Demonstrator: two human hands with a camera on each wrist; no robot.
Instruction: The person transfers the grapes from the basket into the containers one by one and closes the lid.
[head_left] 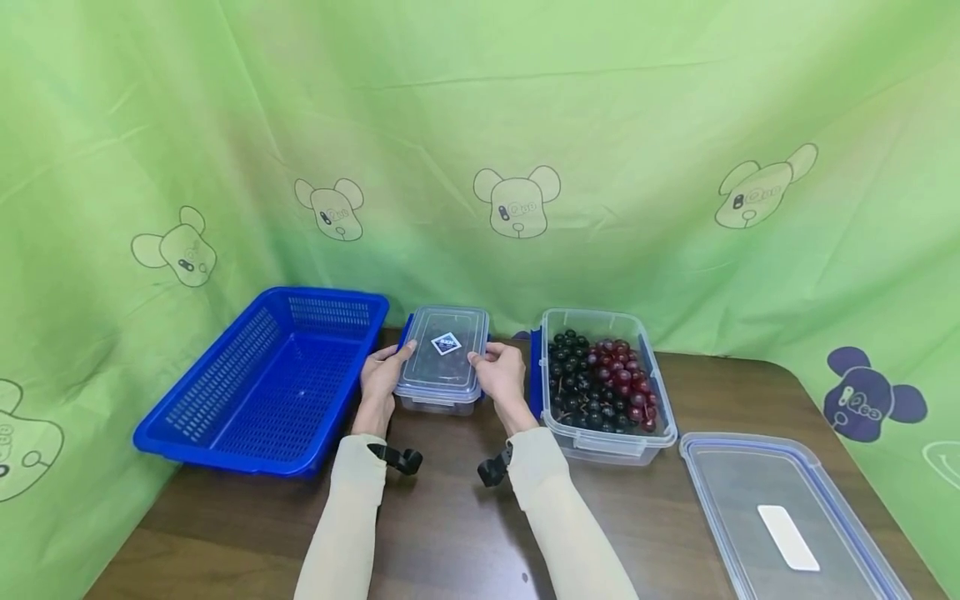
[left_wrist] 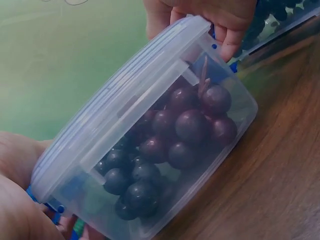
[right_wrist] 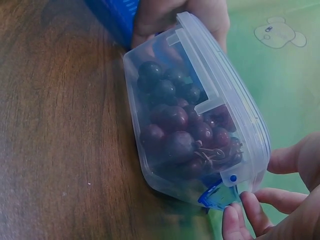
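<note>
A small clear plastic food container point(head_left: 435, 406) stands on the table between both hands, its lid point(head_left: 450, 371) on top with a blue diamond label. Through its wall in the left wrist view, dark grapes point(left_wrist: 142, 197) and reddish ones point(left_wrist: 192, 127) show inside. My left hand point(head_left: 380, 379) grips the left side, thumb on the lid's edge and fingers lower at the side. On the other side my right hand point(head_left: 501, 373) holds the container likewise. In the right wrist view its fingers touch a blue side latch point(right_wrist: 220, 194), which sticks outward from the wall.
Left of the container sits a blue plastic basket point(head_left: 300, 379). A larger lidless container point(head_left: 607, 450) with black and red grapes stands to the right. Its size of loose lid point(head_left: 738, 475) lies at the table's right front. A green curtain point(head_left: 525, 100) hangs behind.
</note>
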